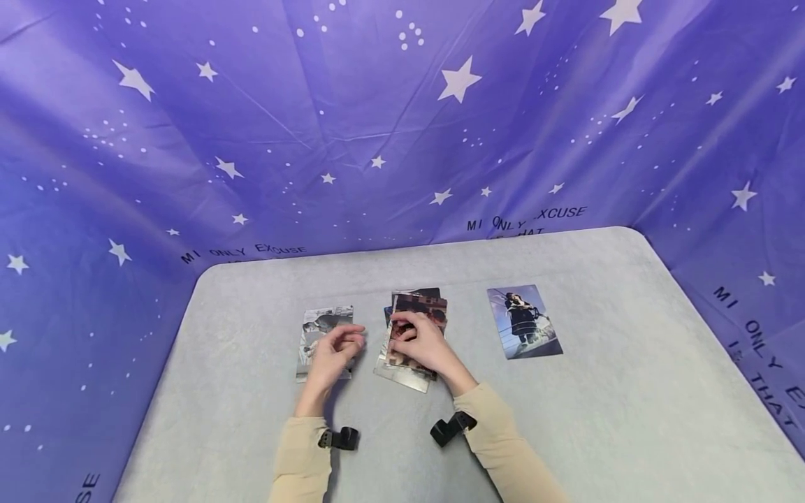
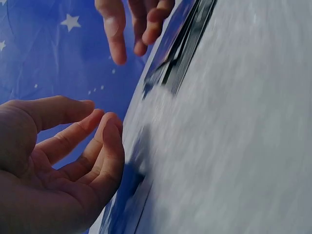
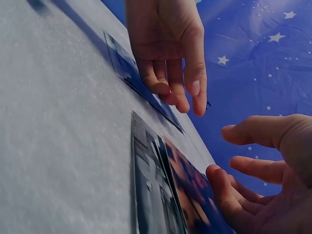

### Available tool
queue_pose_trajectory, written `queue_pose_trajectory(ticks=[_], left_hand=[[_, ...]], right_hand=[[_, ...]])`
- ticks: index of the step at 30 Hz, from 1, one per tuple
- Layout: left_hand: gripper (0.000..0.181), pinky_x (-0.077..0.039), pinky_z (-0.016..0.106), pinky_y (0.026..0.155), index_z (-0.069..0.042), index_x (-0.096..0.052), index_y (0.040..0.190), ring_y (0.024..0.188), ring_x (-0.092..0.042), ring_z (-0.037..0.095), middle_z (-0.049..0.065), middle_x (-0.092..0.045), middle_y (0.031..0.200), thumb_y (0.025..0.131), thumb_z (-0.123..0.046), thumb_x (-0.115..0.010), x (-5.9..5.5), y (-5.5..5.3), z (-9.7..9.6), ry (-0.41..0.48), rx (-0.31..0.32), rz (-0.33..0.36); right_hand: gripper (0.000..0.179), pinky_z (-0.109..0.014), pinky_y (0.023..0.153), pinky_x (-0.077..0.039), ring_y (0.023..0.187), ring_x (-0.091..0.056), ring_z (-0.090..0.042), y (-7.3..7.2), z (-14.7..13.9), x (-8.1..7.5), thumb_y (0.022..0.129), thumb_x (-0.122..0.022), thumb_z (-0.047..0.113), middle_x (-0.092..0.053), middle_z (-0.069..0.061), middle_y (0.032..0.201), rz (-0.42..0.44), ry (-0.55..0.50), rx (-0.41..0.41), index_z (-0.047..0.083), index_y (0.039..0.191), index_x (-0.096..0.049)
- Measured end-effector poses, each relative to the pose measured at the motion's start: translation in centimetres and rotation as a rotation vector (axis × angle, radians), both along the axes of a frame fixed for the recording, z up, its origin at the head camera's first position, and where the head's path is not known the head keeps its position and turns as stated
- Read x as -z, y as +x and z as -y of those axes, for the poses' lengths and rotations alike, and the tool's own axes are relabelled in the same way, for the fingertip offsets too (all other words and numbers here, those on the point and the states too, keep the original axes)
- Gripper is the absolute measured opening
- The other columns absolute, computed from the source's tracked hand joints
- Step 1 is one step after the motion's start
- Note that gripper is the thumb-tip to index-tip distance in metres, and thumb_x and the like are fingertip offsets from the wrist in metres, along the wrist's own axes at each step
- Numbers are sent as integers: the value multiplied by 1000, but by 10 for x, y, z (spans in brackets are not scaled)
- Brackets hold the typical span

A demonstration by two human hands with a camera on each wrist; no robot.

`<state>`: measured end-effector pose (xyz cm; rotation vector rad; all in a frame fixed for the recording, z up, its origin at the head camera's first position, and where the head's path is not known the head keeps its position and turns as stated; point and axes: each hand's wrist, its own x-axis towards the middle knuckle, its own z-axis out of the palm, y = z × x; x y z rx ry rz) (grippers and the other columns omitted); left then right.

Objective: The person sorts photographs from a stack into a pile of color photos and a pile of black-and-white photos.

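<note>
My left hand point(image 1: 335, 355) hovers over a black-and-white photo point(image 1: 319, 321) lying at the left. Its fingers are loosely bent with nothing between them, as the left wrist view shows. Over a loose pile of photo prints point(image 1: 424, 304) in the middle is my right hand point(image 1: 429, 347), thumb and fingers apart and holding nothing. A reddish-brown print point(image 3: 187, 180) tops the pile, and greyish ones stick out from under it. In the right wrist view the right fingertips point(image 3: 218, 181) come close to the pile's far edge. Part of the pile is hidden by the hand.
A separate colour photo point(image 1: 525, 323) of figures at a ship's railing lies to the right. Everything rests on a grey table point(image 1: 251, 300) with rounded corners. Purple star-printed cloth point(image 1: 377, 105) hangs behind and at both sides. A black strap device point(image 1: 339, 439) sits at each wrist.
</note>
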<state>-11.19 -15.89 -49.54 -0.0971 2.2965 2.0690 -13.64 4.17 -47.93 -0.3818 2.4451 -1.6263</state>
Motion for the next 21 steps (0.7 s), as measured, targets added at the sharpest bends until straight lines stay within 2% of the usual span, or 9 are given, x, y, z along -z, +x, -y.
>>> queue_pose_trajectory(ticks=[6, 9, 14, 17, 21], left_hand=[[28, -48, 18, 67, 14, -62, 111, 80, -63, 17, 26, -65, 98, 83, 13, -61, 2, -4, -18, 19, 39, 17], [28, -48, 17, 68, 16, -61, 110, 86, -64, 28, 31, -64, 100, 83, 14, -59, -2, -4, -23, 26, 48, 8], [29, -48, 17, 73, 21, -56, 110, 94, -60, 47, 38, -59, 103, 82, 17, -55, -24, -2, -34, -15, 116, -39], [29, -48, 18, 75, 21, -56, 110, 97, -59, 50, 38, -59, 105, 82, 17, -54, -37, 1, -41, -42, 141, -55], [28, -48, 19, 76, 20, -57, 110, 97, -61, 48, 37, -61, 104, 82, 16, -56, -41, 3, -46, -70, 137, -53]], right_hand=[[47, -31, 75, -50, 85, -65, -22, -3, -15, 3, 77, -73, 4, -62, -15, 110, -23, 5, 41, 1, 123, -61], [48, -32, 75, -51, 84, -65, -22, -3, -21, 4, 77, -72, 3, -63, -15, 110, -6, 0, 67, 1, 123, -61], [48, -30, 72, -52, 82, -64, -20, 1, -34, 7, 77, -71, -1, -63, -16, 107, 22, -8, 104, -2, 123, -60], [49, -29, 71, -52, 82, -63, -21, 5, -43, 8, 77, -71, -2, -62, -17, 108, 24, -13, 113, -4, 124, -59], [50, -27, 71, -52, 83, -63, -24, 8, -55, 10, 76, -71, -5, -61, -19, 109, 30, -48, 148, -5, 124, -58]])
